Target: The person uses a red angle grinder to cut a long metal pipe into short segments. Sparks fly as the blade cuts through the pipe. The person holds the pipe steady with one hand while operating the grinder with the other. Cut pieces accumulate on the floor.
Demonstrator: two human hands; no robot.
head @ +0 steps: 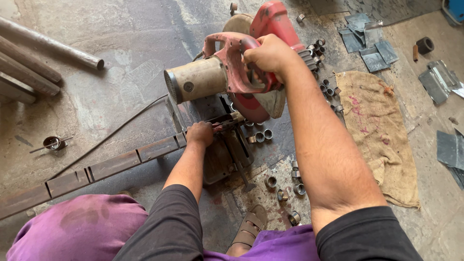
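Note:
A red chop saw (232, 67) with a round blade guard stands on the concrete floor. My right hand (268, 54) is closed around its red handle above the blade. My left hand (200, 134) grips the long rusty metal tube (111, 166) where it enters the saw's vise, just left of the blade. The tube runs off to the lower left. Several short cut metal rings (282, 194) lie on the floor by the saw's base.
A burlap sack (382, 135) lies to the right, with grey metal plates (367, 43) beyond it. Long pipes (53, 46) rest at the upper left. A power cable (111, 137) crosses the floor. My sandalled foot (249, 232) is near the rings.

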